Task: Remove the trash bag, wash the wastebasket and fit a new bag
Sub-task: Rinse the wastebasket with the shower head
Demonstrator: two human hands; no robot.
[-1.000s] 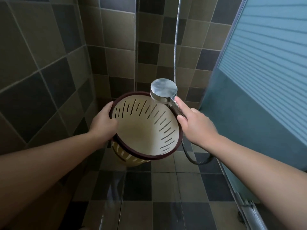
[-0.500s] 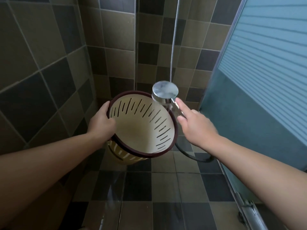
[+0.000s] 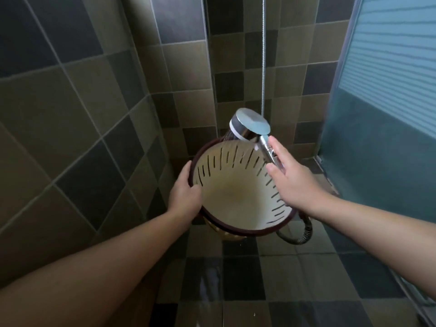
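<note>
A cream slotted wastebasket (image 3: 236, 192) with a dark brown rim is held off the floor, tilted so its mouth faces me; no bag is in it. My left hand (image 3: 185, 197) grips its left rim. My right hand (image 3: 292, 178) holds the handle of a chrome shower head (image 3: 250, 125), which sits at the basket's upper right rim. Water sprays from the head down-left onto the basket's far inner wall. The basket's bottom looks stained yellowish.
The shower hose (image 3: 298, 234) loops below the basket on the right, and its upper run (image 3: 263, 67) hangs along the back wall. Tiled walls close in at left and back. A blue frosted door (image 3: 382, 109) stands at right. The tiled floor (image 3: 236, 279) is wet.
The basket has turned more mouth-up toward me. The shower head has tilted so its face aims at the basket, and water now sprays from it.
</note>
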